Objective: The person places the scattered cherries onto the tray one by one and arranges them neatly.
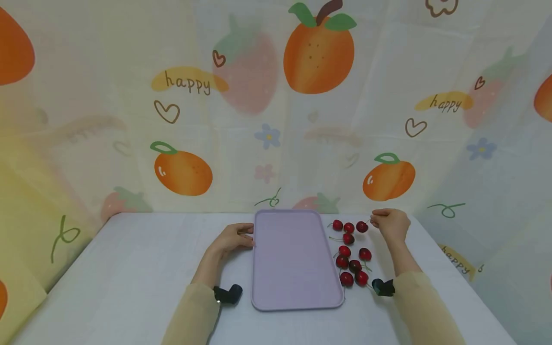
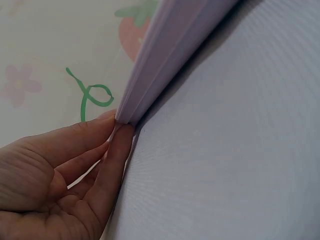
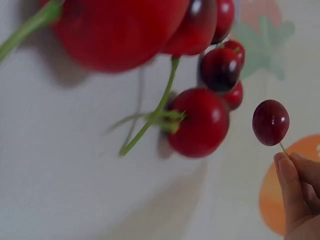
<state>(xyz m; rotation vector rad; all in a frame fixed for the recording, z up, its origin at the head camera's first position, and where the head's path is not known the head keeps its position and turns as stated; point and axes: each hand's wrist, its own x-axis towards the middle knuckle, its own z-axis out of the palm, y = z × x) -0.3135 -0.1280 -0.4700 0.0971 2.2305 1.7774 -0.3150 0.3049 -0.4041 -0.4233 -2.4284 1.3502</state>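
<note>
A pale purple rectangular tray (image 1: 297,261) lies lengthwise on the white table. My left hand (image 1: 231,238) is at its far left side; in the left wrist view, the thumb and fingers pinch the tray's rim (image 2: 150,75). Beyond the tray's right side, my right hand (image 1: 393,225) holds a dark red cherry (image 3: 270,122) by its thin stem, between thumb and fingertips. That cherry hangs clear of the others in the right wrist view. Several more red cherries (image 1: 348,238) with green stems lie loose between the tray and my right arm.
White cloth covers the table (image 1: 142,268). Behind it hangs a curtain (image 1: 258,143) printed with fruit, hearts and flowers. A black wrist camera (image 1: 228,294) is strapped to the left arm, and another camera (image 1: 383,287) to the right, close to the nearest cherries.
</note>
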